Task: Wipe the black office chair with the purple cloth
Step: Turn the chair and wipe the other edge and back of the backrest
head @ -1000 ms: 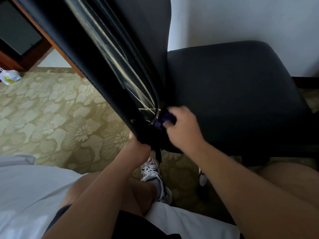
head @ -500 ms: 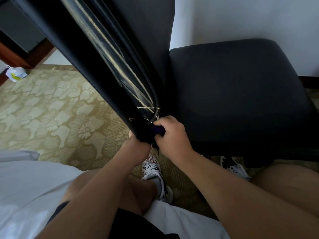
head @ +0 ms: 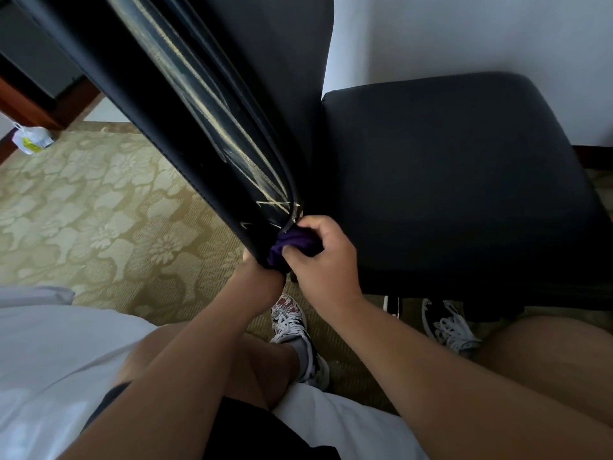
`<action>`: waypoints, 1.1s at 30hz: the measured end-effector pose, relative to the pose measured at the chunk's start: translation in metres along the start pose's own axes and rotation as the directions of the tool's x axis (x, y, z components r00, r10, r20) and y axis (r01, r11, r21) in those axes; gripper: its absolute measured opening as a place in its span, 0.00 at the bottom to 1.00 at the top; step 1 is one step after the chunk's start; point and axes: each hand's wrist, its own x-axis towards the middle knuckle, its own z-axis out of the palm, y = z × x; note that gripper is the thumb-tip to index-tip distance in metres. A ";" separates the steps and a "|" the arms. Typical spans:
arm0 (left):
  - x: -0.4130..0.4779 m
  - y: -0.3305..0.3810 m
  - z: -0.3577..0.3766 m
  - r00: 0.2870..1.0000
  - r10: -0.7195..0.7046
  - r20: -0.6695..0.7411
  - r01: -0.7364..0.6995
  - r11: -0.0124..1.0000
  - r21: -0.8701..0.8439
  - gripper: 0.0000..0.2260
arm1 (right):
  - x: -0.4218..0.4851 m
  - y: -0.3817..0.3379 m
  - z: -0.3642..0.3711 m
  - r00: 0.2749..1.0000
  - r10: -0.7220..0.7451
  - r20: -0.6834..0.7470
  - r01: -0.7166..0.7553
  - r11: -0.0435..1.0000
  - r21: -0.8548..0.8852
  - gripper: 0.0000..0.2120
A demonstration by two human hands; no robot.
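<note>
Seen from above: a black padded office chair turned sideways, its glossy scratched backrest edge slanting down to the gap beside the seat. At that lower corner, right hand clenched in a tight grip around a bunched purple cloth, pressed against the backrest where it meets the seat. Left hand just beside, gripping the backrest's bottom edge from below, above beige floral carpet.
</note>
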 end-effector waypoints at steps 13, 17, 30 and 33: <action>-0.003 0.004 -0.006 0.999 -0.034 0.023 0.033 0.999 0.037 0.23 | -0.001 0.034 -0.009 0.927 -0.192 0.323 0.371 0.606 -0.704 0.25; -0.013 0.007 -0.006 0.999 -0.010 0.032 0.010 1.000 0.016 0.22 | -0.008 0.035 -0.011 0.931 -0.160 0.327 0.354 0.610 -0.709 0.28; -0.076 0.020 -0.054 0.961 0.219 -0.169 -0.226 0.974 -0.022 0.13 | -0.024 -0.021 -0.059 0.966 -0.137 0.220 0.205 0.923 -0.327 0.17; -0.097 0.019 -0.052 0.904 0.331 -0.269 -0.364 0.928 -0.082 0.14 | -0.039 -0.031 -0.069 0.959 -0.123 0.257 0.215 0.904 -0.369 0.16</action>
